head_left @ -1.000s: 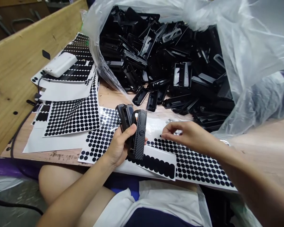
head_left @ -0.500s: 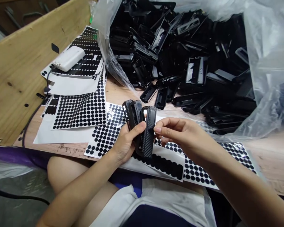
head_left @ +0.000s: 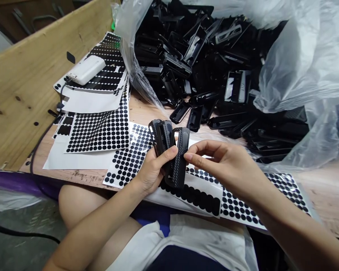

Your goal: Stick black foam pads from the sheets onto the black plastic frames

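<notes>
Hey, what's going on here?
A person's left hand holds a few black cases. The right hand is at the edge of the front one; whether it pinches anything is unclear. Dotted sheets lie on the table below, and more cases are heaped behind, in and at the mouth of an open plastic bag.

I'd call this a workshop: beyond the hands (head_left: 227, 160) a plastic bag (head_left: 302, 56) gapes, heaped with look-alike black casings (head_left: 177, 64), and below and left of the hands dotted sheets (head_left: 98, 133) lie on the counter (head_left: 332, 184).

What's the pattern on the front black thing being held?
The front black thing has fine slanting stripes, head view.
</notes>
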A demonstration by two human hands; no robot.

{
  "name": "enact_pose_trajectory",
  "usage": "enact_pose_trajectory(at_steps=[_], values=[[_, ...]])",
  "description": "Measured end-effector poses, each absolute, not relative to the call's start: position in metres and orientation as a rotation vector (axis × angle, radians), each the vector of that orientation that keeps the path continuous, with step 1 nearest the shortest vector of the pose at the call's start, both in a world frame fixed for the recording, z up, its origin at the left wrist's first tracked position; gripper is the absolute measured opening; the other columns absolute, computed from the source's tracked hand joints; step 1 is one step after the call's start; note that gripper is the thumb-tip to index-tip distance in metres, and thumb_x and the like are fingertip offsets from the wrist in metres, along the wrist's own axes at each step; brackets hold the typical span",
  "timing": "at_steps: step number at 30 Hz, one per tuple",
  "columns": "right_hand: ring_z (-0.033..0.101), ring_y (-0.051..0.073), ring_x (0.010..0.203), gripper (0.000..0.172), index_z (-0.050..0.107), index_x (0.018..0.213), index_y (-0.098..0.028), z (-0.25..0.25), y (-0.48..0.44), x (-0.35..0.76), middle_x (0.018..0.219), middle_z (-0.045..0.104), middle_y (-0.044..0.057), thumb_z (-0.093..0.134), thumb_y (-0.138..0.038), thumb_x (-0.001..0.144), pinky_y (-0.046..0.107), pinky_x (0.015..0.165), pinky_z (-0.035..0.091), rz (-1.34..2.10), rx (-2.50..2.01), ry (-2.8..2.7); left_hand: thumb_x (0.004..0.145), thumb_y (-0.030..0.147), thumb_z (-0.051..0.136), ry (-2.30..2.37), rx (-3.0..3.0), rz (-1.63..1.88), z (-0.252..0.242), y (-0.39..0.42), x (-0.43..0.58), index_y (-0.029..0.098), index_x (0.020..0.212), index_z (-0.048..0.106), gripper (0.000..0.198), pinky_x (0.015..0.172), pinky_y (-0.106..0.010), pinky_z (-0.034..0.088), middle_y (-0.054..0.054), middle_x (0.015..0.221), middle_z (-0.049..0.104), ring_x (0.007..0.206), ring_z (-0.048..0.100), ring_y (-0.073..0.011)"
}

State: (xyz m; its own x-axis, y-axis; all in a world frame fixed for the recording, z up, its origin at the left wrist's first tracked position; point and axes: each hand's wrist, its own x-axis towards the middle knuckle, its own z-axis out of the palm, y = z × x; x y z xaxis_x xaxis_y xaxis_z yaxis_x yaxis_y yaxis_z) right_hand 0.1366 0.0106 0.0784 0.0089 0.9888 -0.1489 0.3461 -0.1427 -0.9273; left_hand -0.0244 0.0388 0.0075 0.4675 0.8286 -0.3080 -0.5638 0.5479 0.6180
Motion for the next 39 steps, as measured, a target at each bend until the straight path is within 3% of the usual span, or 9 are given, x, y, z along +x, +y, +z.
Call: enact_pose_trajectory(at_steps=[7, 10, 13, 17, 21, 29, 35, 39], values=[[0.063, 0.016, 0.062, 0.027, 0.073, 0.075, -0.021, 0.079, 0.008, 0.134, 0.069, 0.069, 0.001, 0.077, -0.046, 0.082, 0.026, 0.056, 0.052, 1.012, -1.606, -1.535, 0.075, 0.038, 0.089, 0.645, 0.501, 0.889, 0.006, 0.037, -0.026, 0.018, 0.103, 0.075, 0.037, 0.071, -0.022, 0.058, -0.002, 0.091, 0.075, 0.077, 0.069, -0.0129], [0.068, 0.018, 0.072, 0.021, 0.068, 0.085, -0.022, 0.076, 0.007, 0.135, 0.082, 0.069, 0.002, 0.077, -0.041, 0.082, 0.027, 0.059, 0.056, 0.958, -1.552, -1.534, 0.075, 0.038, 0.089, 0.639, 0.515, 0.892, 0.007, 0.036, -0.025, 0.017, 0.101, 0.075, 0.036, 0.07, -0.022, 0.057, -0.002, 0.087, 0.075, 0.072, 0.069, -0.012], [0.07, 0.02, 0.074, 0.027, 0.061, 0.093, -0.023, 0.068, 0.008, 0.136, 0.093, 0.069, 0.003, 0.076, -0.044, 0.082, 0.029, 0.058, 0.056, 0.955, -1.508, -1.451, 0.073, 0.042, 0.088, 0.632, 0.509, 0.877, 0.01, 0.037, -0.026, 0.016, 0.098, 0.073, 0.039, 0.064, -0.023, 0.057, -0.002, 0.078, 0.074, 0.063, 0.068, -0.0125], [0.065, 0.021, 0.069, 0.021, 0.069, 0.092, -0.023, 0.047, 0.005, 0.135, 0.084, 0.071, 0.004, 0.062, -0.043, 0.093, 0.033, 0.059, 0.048, 0.8, -1.705, -1.649, 0.068, 0.05, 0.088, 0.67, 0.464, 0.871, 0.013, 0.042, -0.027, 0.013, 0.091, 0.071, 0.047, 0.055, -0.024, 0.055, -0.004, 0.07, 0.072, 0.059, 0.068, -0.0158], [0.063, 0.023, 0.067, 0.018, 0.074, 0.086, -0.023, 0.03, -0.002, 0.133, 0.077, 0.071, 0.005, 0.065, -0.037, 0.09, 0.035, 0.061, 0.043, 0.737, -1.75, -1.941, 0.068, 0.057, 0.084, 0.68, 0.444, 0.834, 0.012, 0.045, -0.029, 0.011, 0.083, 0.071, 0.051, 0.056, -0.024, 0.055, -0.006, 0.066, 0.07, 0.057, 0.068, -0.0165], [0.063, 0.019, 0.064, 0.039, 0.073, 0.082, -0.022, 0.058, 0.013, 0.16, 0.079, 0.072, 0.004, 0.074, -0.061, 0.08, 0.034, 0.062, 0.051, 1.142, -1.653, -1.359, 0.075, 0.049, 0.081, 0.638, 0.461, 0.815, 0.007, 0.044, -0.031, 0.011, 0.089, 0.073, 0.042, 0.055, -0.021, 0.054, -0.005, 0.075, 0.072, 0.06, 0.068, -0.0134], [0.066, 0.027, 0.079, 0.017, 0.072, 0.076, -0.024, 0.036, 0.005, 0.136, 0.079, 0.073, 0.007, 0.067, -0.036, 0.087, 0.038, 0.069, 0.049, 0.786, -1.728, -1.962, 0.072, 0.054, 0.082, 0.632, 0.414, 0.833, 0.007, 0.045, -0.031, 0.01, 0.082, 0.073, 0.046, 0.057, -0.021, 0.055, -0.005, 0.069, 0.071, 0.056, 0.065, -0.0121], [0.065, 0.022, 0.07, 0.025, 0.074, 0.078, -0.024, 0.043, 0.002, 0.144, 0.078, 0.073, 0.005, 0.072, -0.047, 0.087, 0.035, 0.065, 0.052, 0.996, -1.62, -1.672, 0.072, 0.054, 0.082, 0.643, 0.431, 0.811, 0.008, 0.044, -0.031, 0.01, 0.083, 0.073, 0.046, 0.054, -0.021, 0.054, -0.006, 0.07, 0.071, 0.056, 0.065, -0.0125]])
